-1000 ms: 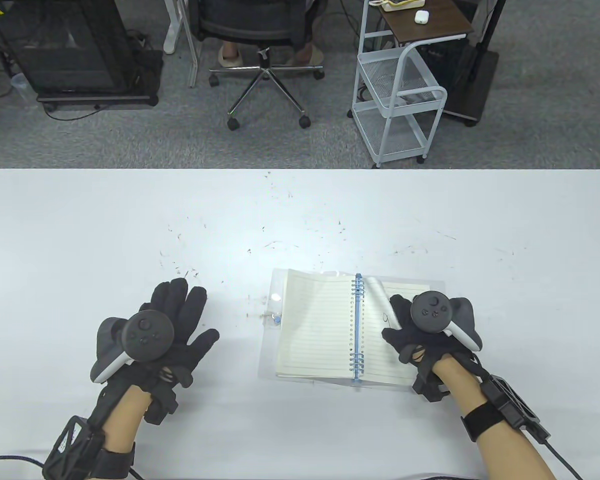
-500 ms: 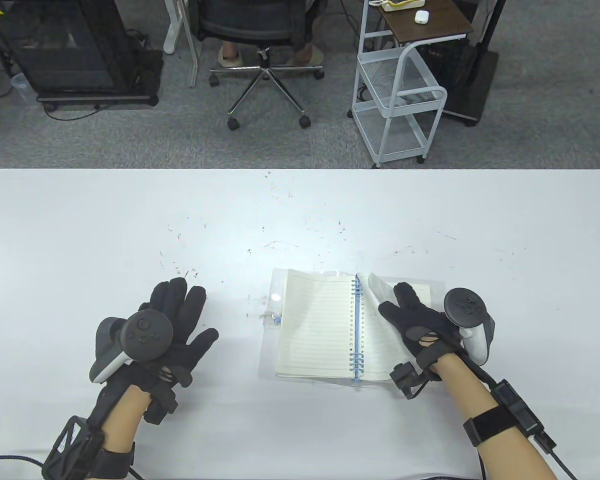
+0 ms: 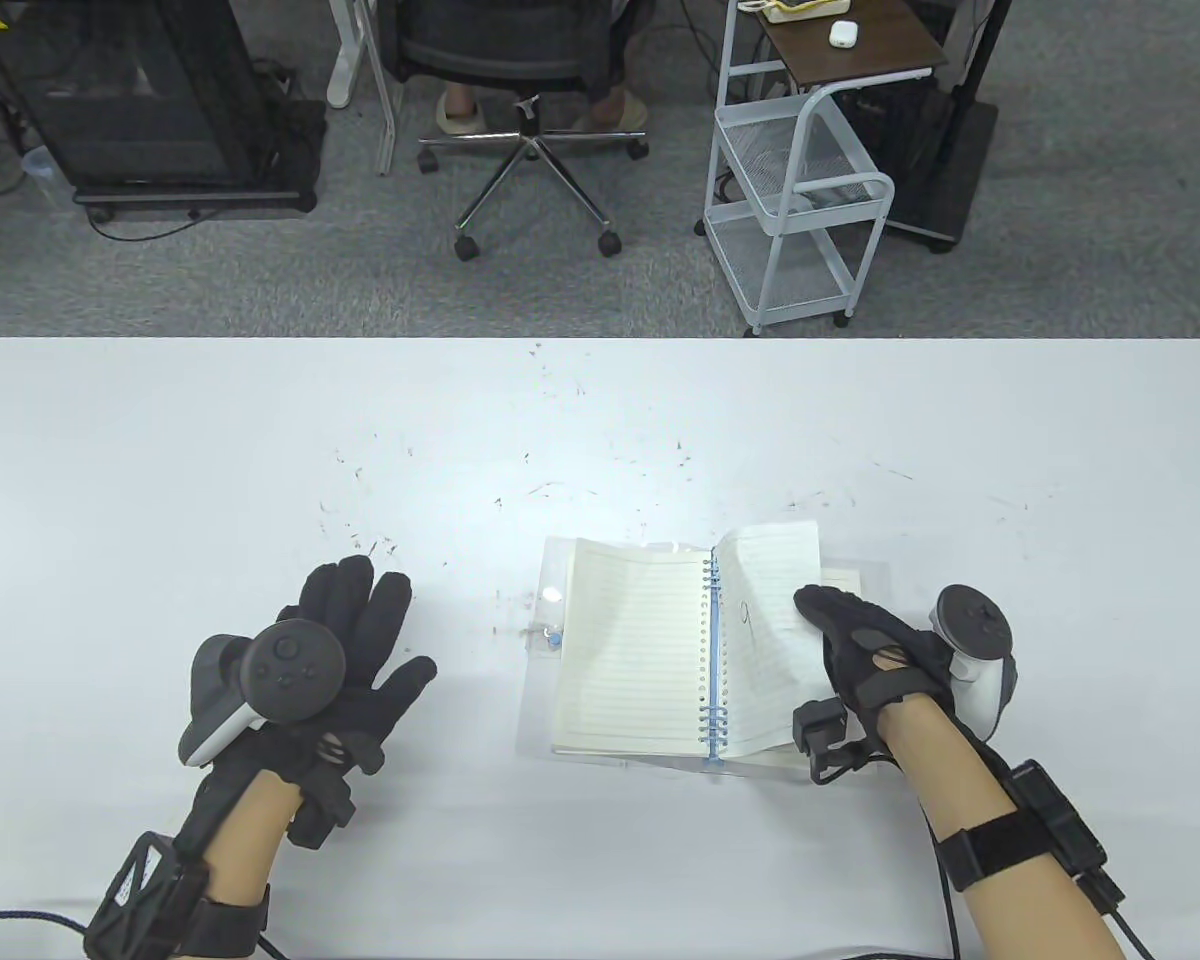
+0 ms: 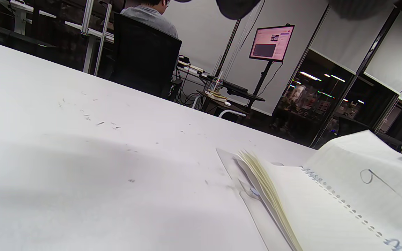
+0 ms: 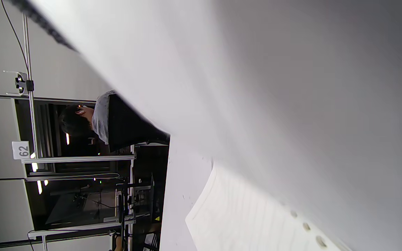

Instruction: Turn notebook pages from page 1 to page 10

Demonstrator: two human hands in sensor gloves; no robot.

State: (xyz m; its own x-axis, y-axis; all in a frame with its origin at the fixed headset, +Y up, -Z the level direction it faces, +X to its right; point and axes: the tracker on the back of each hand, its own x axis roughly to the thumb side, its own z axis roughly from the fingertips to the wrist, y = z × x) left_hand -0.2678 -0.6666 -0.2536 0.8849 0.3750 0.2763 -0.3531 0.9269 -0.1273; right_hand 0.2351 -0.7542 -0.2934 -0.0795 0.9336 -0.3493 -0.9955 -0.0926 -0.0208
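A spiral notebook (image 3: 640,650) with blue rings and lined pages lies open on the white table (image 3: 600,430), in a clear cover. My right hand (image 3: 840,630) holds the outer edge of the right-hand page (image 3: 770,610), marked "9", and has it lifted and tilted up from the stack. The same page shows in the left wrist view (image 4: 368,174) and fills the right wrist view (image 5: 291,87). My left hand (image 3: 360,640) rests flat on the table left of the notebook, fingers spread, holding nothing.
Small dark specks are scattered on the table behind the notebook. Beyond the far edge stand an office chair (image 3: 530,90), a white wire cart (image 3: 800,190) and a black cabinet (image 3: 150,100).
My right hand has rolled palm-up and moved right while lifting the page marked "9"; the page went from a curled corner to raised and spread. The left hand has not moved.
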